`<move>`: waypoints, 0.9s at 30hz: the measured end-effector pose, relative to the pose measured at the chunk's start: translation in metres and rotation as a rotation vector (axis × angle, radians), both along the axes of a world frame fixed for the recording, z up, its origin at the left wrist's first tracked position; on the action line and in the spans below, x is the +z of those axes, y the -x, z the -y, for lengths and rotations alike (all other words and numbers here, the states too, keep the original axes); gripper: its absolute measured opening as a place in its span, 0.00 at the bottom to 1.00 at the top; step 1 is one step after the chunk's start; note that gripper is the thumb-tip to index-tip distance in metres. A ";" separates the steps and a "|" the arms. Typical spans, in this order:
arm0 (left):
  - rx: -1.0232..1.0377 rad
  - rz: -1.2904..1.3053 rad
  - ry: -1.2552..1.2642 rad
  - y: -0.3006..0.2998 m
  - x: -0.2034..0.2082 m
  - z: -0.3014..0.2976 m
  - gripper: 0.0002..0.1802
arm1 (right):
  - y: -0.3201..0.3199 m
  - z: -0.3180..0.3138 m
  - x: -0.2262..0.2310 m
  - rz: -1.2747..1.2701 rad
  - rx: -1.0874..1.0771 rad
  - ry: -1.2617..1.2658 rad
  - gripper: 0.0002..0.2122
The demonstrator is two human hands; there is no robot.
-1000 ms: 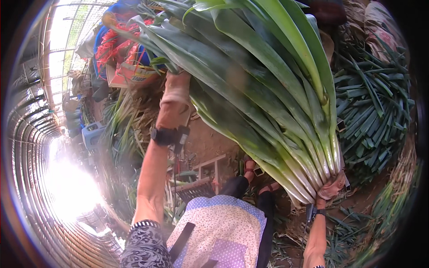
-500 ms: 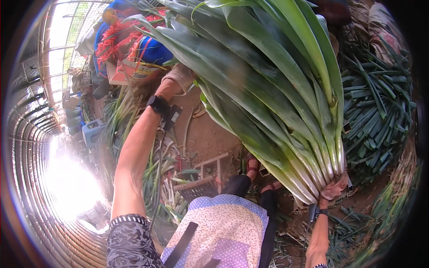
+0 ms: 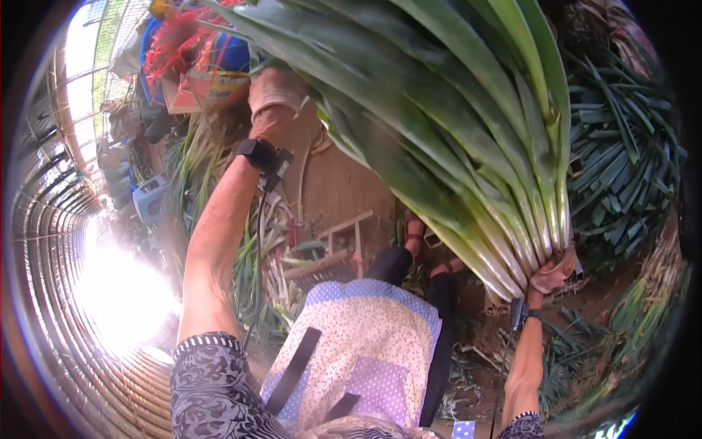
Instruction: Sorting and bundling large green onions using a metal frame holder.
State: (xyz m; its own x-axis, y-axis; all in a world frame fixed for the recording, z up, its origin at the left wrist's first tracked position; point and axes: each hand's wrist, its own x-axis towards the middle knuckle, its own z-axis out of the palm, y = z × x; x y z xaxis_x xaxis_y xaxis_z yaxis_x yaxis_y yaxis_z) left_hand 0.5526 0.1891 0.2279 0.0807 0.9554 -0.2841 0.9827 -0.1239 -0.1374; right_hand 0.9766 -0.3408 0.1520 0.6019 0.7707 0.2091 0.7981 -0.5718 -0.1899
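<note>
A large bunch of leeks [image 3: 446,146] slants across the upper right, its broad green leaves fanning toward the upper left. My right hand [image 3: 553,271], in a pinkish work glove, is closed around the white stalk ends at the lower right. Beside the left edge of the leaves is my left hand [image 3: 278,91], also gloved. Leaves cover part of it and its fingers are hidden, so its grip does not show. Each wrist wears a black strap with a small device.
Cut leeks with dark green tops [image 3: 621,157] form a heap at the right. A blue container with red strips [image 3: 186,55] stands upper left, a wooden frame [image 3: 340,241] lies on the soil, and a pale blue plastic stool [image 3: 148,199] sits further left. Loose leaves litter the ground.
My right hand and the stalk ends have risen in the picture, with the bunch still held. The left hand has shifted left and slightly up along the leaves.
</note>
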 end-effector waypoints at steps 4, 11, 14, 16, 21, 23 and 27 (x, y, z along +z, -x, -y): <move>-0.356 -0.309 -0.395 -0.023 0.026 0.021 0.16 | -0.002 0.000 0.005 -0.057 0.031 -0.014 0.24; -0.422 0.021 -0.463 0.035 -0.010 -0.017 0.19 | 0.007 -0.008 0.000 -0.002 -0.027 -0.036 0.24; -0.423 0.062 -0.391 0.034 -0.002 -0.026 0.19 | 0.006 -0.005 0.000 0.038 0.000 -0.043 0.23; -0.433 0.076 -0.356 0.033 0.002 -0.032 0.19 | 0.006 -0.001 -0.002 0.039 -0.006 -0.047 0.22; -0.463 0.092 -0.299 0.035 0.005 -0.031 0.18 | 0.001 -0.008 0.001 -0.125 -0.017 -0.064 0.21; -0.469 0.116 -0.275 0.037 0.000 -0.022 0.18 | -0.001 -0.004 0.003 -0.124 0.015 -0.090 0.20; -0.485 0.151 -0.252 0.035 -0.008 -0.017 0.18 | 0.000 0.000 0.002 -0.199 -0.042 -0.131 0.20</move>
State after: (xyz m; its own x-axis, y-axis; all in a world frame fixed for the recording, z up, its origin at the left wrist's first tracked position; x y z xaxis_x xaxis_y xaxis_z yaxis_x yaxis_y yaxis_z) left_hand 0.5177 0.2066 0.2202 0.5493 0.8356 -0.0037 0.8325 -0.5477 -0.0833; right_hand 0.9770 -0.3406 0.1538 0.6725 0.7181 0.1794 0.7133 -0.5641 -0.4160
